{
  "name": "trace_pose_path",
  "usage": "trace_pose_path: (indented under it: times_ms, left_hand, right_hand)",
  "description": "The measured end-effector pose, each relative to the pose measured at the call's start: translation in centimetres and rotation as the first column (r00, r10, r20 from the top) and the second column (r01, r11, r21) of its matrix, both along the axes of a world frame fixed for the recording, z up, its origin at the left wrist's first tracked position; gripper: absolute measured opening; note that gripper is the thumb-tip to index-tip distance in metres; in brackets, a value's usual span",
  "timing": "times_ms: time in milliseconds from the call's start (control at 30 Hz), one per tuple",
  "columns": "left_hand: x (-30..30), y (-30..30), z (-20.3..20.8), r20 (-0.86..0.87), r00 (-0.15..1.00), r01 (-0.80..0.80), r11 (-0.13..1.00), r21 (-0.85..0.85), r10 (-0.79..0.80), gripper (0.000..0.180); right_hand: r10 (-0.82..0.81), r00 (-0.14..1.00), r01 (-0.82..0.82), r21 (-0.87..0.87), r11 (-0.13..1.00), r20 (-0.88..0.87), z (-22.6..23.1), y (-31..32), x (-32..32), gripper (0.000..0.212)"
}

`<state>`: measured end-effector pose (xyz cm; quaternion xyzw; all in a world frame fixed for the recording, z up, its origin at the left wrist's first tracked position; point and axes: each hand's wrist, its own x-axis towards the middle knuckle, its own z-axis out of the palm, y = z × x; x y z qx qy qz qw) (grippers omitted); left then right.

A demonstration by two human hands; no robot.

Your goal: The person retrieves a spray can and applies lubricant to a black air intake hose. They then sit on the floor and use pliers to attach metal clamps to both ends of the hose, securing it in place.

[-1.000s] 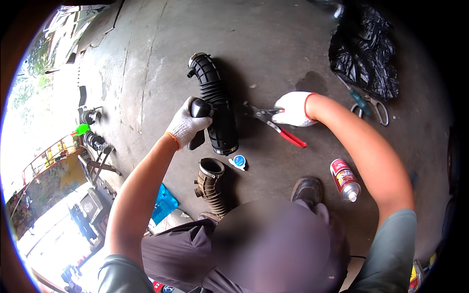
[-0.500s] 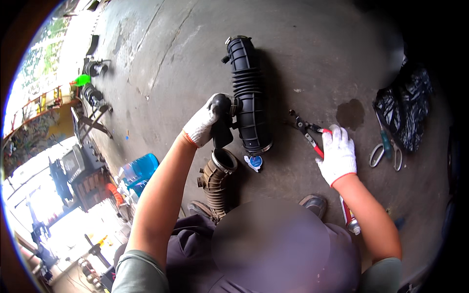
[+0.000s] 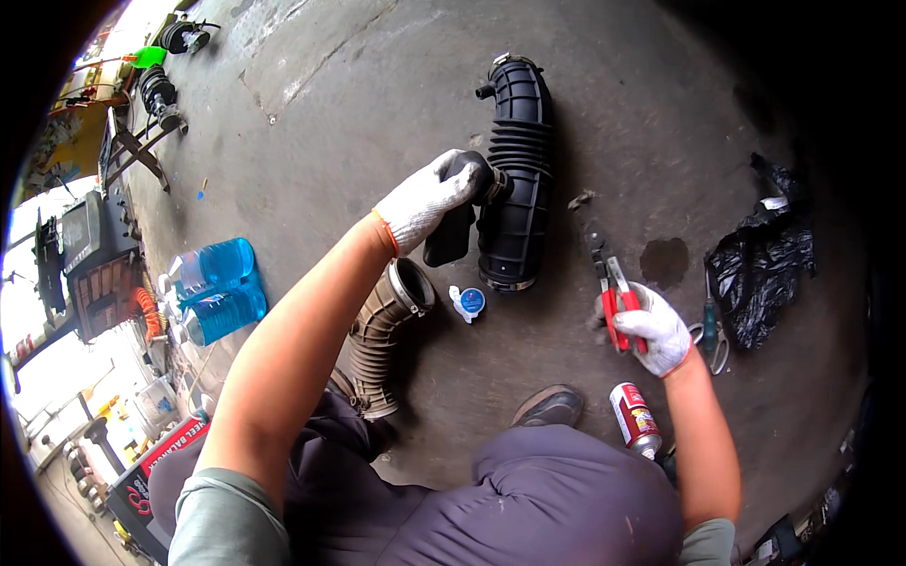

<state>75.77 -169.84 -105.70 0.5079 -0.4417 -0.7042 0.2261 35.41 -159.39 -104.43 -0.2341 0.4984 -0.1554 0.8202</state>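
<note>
My left hand [image 3: 436, 200], in a white knit glove, is closed around the black side chamber [image 3: 451, 232] of a ribbed black air intake hose [image 3: 517, 174]. The hose stretches away from me over the concrete, a metal clamp at each end. In my gloved right hand [image 3: 659, 330] are red-handled pliers [image 3: 613, 300], jaws pointing away from me and handles somewhat apart. Close to my left forearm, a dusty brown intake hose [image 3: 382, 325] has its clamped mouth facing up. A blue and white cap-like piece [image 3: 468, 302] lies between the two hoses.
A spray can [image 3: 635, 420] lies by my shoe [image 3: 549, 407]. To the right are scissors [image 3: 714, 340] and a crumpled black plastic bag [image 3: 763, 264], near a dark floor stain [image 3: 664, 261]. Blue liquid bottles [image 3: 219, 291] and a folding stand [image 3: 137, 151] are at left.
My right hand has picked the pliers up off the floor and turned them upright. The view has shifted; my left hand still holds the black hose's chamber.
</note>
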Motion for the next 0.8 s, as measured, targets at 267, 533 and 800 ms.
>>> trace_pose_path:
  times_ms: [267, 533, 800]
  left_hand:
    - [-0.3, 0.1, 0.5, 0.097, 0.995, 0.008, 1.0, -0.02, -0.006, 0.076]
    - [-2.1, 0.1, 0.7, 0.177, 0.984, -0.002, 0.999, -0.054, 0.011, 0.065]
    - [-2.7, 0.1, 0.0, 0.264, 0.962, -0.047, 0.995, -0.091, 0.07, 0.083]
  right_hand:
    - [0.075, 0.859, -0.453, -0.685, 0.571, -0.506, 7.0, -1.1, 5.3, 0.059]
    - [-0.219, -0.086, -0.959, 0.021, 0.282, -0.972, 6.8, -0.5, 10.5, 0.041]
    - [-0.319, -0.12, -0.922, -0.014, 0.388, -0.94, 4.3, 0.4, 13.0, 0.048]
